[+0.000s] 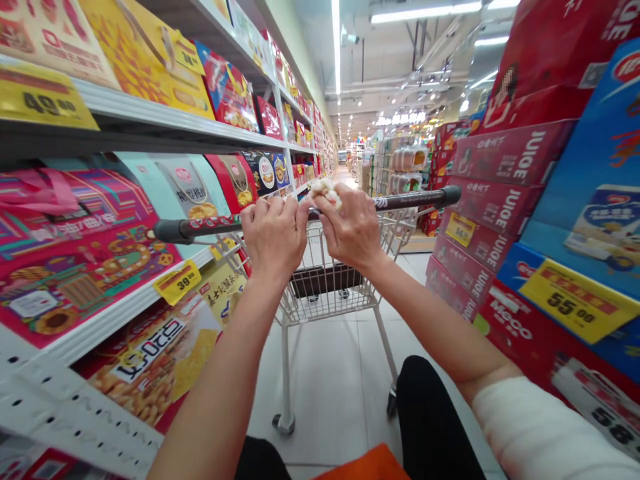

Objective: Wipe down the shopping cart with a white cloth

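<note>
A shopper's two bare hands grip the dark cylindrical handlebar [410,199] of a pale metal wire shopping cart [325,310] in a supermarket aisle. The left hand [275,230] is curled over the bar left of its middle, fingers wrapped forward and thumb along the inner side. The right hand [353,223] is closed over the bar just beside it, knuckles up. At the right hand's fingertips, against the bar, sits a small fluffy cream-white bundle [324,192]; whether the fingers pinch it cannot be told.

The cart stands directly ahead of the shopper on pale floor tiles [335,373], a dark rectangular panel [327,280] set inside its near end. A white sleeve [545,420] covers part of the right arm, while black trouser legs [430,413] and a piece of orange fabric [370,463] show below.

To the left, white metal shelves [150,107] carry colourful snack packages, among them a bright pink patterned bag [85,267] above a yellow price tag [179,281] reading 39. To the right rises a stack of red cardboard boxes [500,207], beside a tall blue carton [555,207] and a yellow price tag reading 55.00 [580,300].
</note>
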Motion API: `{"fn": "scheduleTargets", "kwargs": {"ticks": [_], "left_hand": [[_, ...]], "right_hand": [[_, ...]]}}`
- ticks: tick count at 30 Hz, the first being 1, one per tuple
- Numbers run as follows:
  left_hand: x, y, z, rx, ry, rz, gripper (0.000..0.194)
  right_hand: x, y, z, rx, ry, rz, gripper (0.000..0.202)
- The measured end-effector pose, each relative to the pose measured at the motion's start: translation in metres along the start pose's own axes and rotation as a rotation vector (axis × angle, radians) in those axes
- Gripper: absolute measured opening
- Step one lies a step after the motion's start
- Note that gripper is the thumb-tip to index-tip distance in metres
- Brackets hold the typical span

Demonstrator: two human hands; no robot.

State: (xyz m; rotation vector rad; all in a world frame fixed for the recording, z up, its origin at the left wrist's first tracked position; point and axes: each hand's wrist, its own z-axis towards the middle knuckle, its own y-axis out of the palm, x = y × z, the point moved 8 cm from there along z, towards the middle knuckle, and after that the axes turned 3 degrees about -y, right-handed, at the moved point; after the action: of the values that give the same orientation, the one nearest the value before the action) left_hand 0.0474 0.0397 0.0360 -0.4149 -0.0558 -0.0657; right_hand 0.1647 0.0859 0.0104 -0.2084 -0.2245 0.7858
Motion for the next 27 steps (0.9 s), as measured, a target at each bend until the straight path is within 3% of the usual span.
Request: {"fn": "scheduleTargets", "kwargs": {"ticks": [3, 6, 9, 11, 14, 18, 20, 23, 27], "left_hand": [[0.000, 0.001, 0.002, -0.029, 0.004, -0.028, 0.043], [0.000, 0.001, 0.003, -0.023, -0.028, -0.047, 0.043], [0.004, 0.004, 0.003, -0.020, -0.061, -0.038, 0.045], [0.007, 0.008, 0.003, -0.022, -0.088, -0.042, 0.045], [0.011, 0.012, 0.003, -0.001, -0.109, -0.078, 0.043], [0.017, 0.013, 0.003, 0.005, -0.069, -0.054, 0.045], [0.017, 0.013, 0.003, -0.032, -0.066, -0.007, 0.047], [0.014, 0.010, 0.002, -0.072, -0.077, 0.030, 0.049], [0.010, 0.005, 0.001, -0.048, -0.077, 0.002, 0.048]], "right_hand": [[0.056, -0.018, -0.027, 0.094, 0.006, 0.018, 0.037], [0.119, -0.039, -0.054, 0.295, 0.078, -0.048, 0.036], [0.151, -0.047, -0.068, 0.468, 0.202, -0.103, 0.037], [0.144, -0.042, -0.068, 0.536, 0.305, -0.081, 0.038], [0.094, -0.021, -0.058, 0.526, 0.400, 0.053, 0.039], [0.014, 0.006, -0.040, 0.376, 0.312, 0.164, 0.041], [-0.001, 0.012, -0.039, 0.305, 0.219, 0.137, 0.039], [0.024, 0.014, -0.053, 0.240, 0.125, 0.069, 0.033], [0.100, -0.001, -0.086, 0.379, 0.140, -0.072, 0.025]]}}
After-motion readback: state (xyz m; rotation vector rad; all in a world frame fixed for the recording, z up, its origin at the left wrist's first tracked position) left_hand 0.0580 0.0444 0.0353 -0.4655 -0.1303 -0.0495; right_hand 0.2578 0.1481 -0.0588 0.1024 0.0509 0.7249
